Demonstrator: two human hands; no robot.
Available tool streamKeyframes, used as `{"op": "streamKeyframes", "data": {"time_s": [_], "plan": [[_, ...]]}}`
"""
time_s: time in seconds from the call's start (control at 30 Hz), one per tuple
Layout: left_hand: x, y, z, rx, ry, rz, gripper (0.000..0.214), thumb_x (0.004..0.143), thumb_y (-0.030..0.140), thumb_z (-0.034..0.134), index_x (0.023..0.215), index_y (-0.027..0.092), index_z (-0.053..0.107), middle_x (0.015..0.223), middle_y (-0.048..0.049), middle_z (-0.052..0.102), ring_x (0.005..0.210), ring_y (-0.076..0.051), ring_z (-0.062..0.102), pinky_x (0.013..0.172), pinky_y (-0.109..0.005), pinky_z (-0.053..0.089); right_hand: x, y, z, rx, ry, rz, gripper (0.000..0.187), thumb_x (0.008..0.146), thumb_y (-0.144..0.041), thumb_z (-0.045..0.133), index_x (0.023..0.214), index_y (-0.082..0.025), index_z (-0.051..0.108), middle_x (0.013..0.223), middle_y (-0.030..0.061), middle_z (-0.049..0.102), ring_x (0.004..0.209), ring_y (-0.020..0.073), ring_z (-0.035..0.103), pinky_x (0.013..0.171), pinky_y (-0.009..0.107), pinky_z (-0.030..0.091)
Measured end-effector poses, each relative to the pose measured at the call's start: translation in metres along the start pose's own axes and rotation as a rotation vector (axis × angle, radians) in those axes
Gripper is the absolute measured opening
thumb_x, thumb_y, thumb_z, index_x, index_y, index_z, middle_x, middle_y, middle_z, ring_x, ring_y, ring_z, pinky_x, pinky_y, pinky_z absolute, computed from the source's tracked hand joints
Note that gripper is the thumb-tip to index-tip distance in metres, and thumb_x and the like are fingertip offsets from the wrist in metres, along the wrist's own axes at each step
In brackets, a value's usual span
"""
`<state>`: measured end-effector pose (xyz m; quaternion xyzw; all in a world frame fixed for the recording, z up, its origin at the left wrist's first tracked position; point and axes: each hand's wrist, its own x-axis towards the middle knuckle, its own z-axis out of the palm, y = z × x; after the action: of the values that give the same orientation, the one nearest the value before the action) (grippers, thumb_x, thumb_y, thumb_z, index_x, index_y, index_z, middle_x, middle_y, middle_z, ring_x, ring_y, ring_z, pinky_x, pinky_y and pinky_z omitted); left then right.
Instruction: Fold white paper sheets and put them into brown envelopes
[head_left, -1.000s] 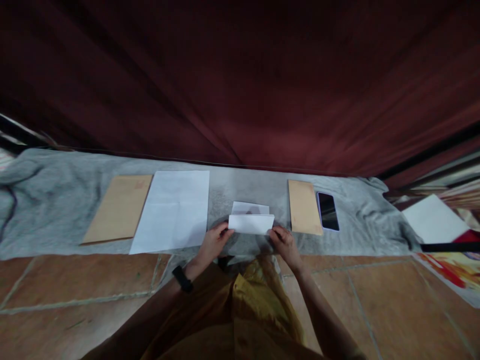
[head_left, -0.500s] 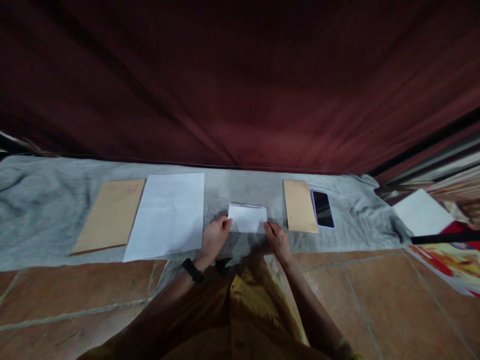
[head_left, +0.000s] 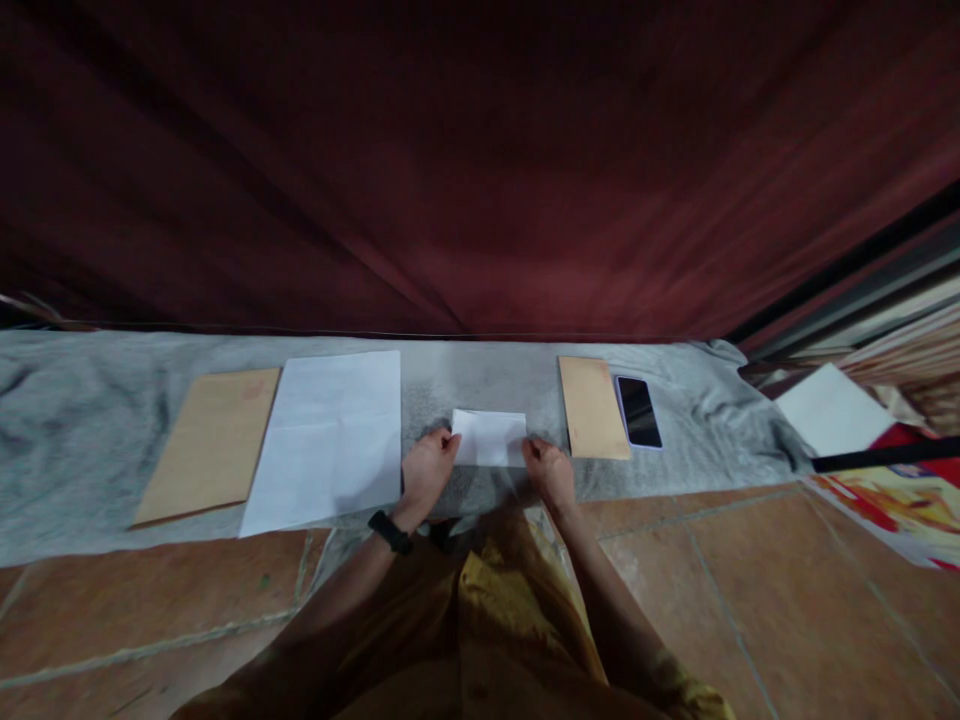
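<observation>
A small folded white paper [head_left: 490,437] lies on the grey cloth [head_left: 82,420] straight in front of me. My left hand [head_left: 426,470], with a black band on its wrist, pinches the paper's left edge. Its right edge is pinched by my right hand [head_left: 549,472]. Both hands press the folded paper flat against the cloth.
A large white sheet [head_left: 327,438] and a tan envelope [head_left: 204,445] lie to the left. A narrower tan envelope [head_left: 592,407] and a black phone [head_left: 638,411] lie to the right. A dark red curtain [head_left: 480,170] hangs behind. Papers [head_left: 829,409] are at far right on the tiled floor.
The paper's near flap, raised a second ago, has been folded down flat. Both hands have stayed at its edges, and the view has shifted slightly.
</observation>
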<state>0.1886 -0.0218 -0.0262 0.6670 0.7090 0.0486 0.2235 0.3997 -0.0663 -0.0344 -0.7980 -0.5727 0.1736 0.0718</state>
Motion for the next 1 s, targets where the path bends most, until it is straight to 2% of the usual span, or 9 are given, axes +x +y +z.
{"op": "streamKeyframes", "data": {"time_s": [0.23, 0.5, 0.73, 1.0], "plan": [[0.002, 0.002, 0.002, 0.044, 0.021, -0.004, 0.036, 0.102, 0.044, 0.043, 0.103, 0.021, 0.071, 0.097, -0.0098, 0.078, 0.088, -0.025, 0.072, 0.068, -0.030, 0.044, 0.000, -0.004, -0.001, -0.101, 0.015, 0.016, 0.036, 0.106, -0.043, 0.046, 0.101, -0.022, 0.074, 0.093, 0.0091, 0.078, 0.085, 0.0185, 0.073, 0.074, 0.025, 0.045], [0.005, 0.004, -0.001, 0.048, 0.006, -0.018, 0.037, 0.101, 0.045, 0.044, 0.100, 0.022, 0.072, 0.096, -0.0090, 0.078, 0.087, -0.024, 0.072, 0.067, -0.029, 0.044, -0.001, -0.006, -0.002, -0.117, 0.025, 0.025, 0.037, 0.105, -0.044, 0.045, 0.099, -0.022, 0.074, 0.092, 0.0104, 0.078, 0.084, 0.0202, 0.074, 0.073, 0.026, 0.047], [0.001, 0.006, 0.001, 0.045, 0.033, -0.033, 0.037, 0.102, 0.046, 0.043, 0.103, 0.022, 0.071, 0.094, -0.0094, 0.078, 0.085, -0.024, 0.072, 0.065, -0.029, 0.043, 0.000, -0.005, 0.005, -0.101, 0.068, 0.009, 0.037, 0.106, -0.042, 0.044, 0.096, -0.021, 0.073, 0.093, 0.0114, 0.078, 0.084, 0.0209, 0.074, 0.074, 0.027, 0.046], [-0.005, 0.010, -0.001, 0.084, 0.060, -0.029, 0.038, 0.103, 0.046, 0.040, 0.107, 0.021, 0.070, 0.092, -0.0108, 0.077, 0.083, -0.025, 0.072, 0.066, -0.029, 0.044, -0.003, -0.006, 0.011, -0.093, 0.154, -0.029, 0.037, 0.106, -0.038, 0.044, 0.093, -0.018, 0.072, 0.084, 0.0112, 0.077, 0.077, 0.0203, 0.073, 0.077, 0.028, 0.047]]}}
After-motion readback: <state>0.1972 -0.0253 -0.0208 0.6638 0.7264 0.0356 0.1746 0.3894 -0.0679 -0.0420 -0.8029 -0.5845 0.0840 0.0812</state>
